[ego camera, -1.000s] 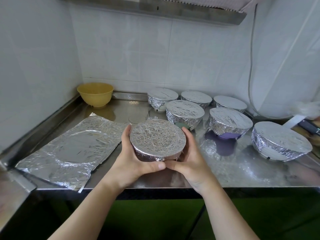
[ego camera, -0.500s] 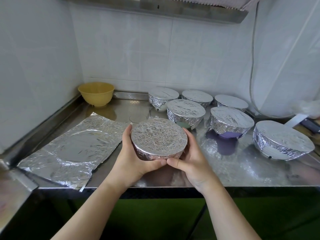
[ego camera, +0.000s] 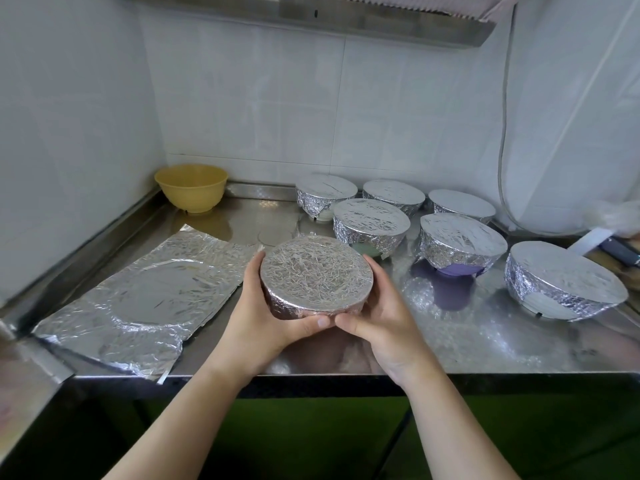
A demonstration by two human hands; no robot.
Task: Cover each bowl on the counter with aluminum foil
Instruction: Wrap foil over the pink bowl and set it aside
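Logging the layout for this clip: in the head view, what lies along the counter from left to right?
Loose foil sheet → yellow bowl → foil-covered bowl held in both hands → covered bowl with purple base → covered white bowl at far right.

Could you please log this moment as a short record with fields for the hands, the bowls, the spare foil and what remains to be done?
held bowl: foil-wrapped bowl, lifted above the steel counter
left hand: left hand grips the bowl's left side
right hand: right hand grips its right side
covered bowls on counter: six, grouped at back right, e.g. the purple bowl
uncovered bowl: yellow bowl in the back left corner
spare foil: flat foil sheet at front left
remaining: yellow bowl not yet covered
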